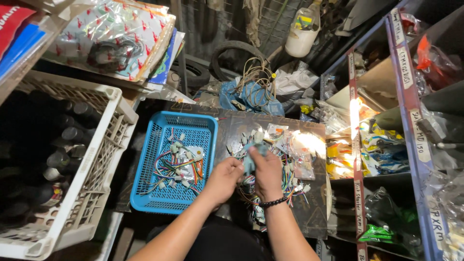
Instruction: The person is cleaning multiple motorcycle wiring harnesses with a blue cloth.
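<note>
Your left hand [223,180] and right hand [266,173] meet over the dark board [316,217], fingers pinching a pale-blue connector [250,157] lifted clear of the loose wire harnesses [285,159]; sorted ones fill the blue basket [150,159] beside.

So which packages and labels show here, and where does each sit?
Strip labels: white handwritten strips on the blue shelf frames, right.
Clear packets: small, on the dark board beside the right hand.
Patterned bag: glossy, red-marked, upper left shelf.
</note>
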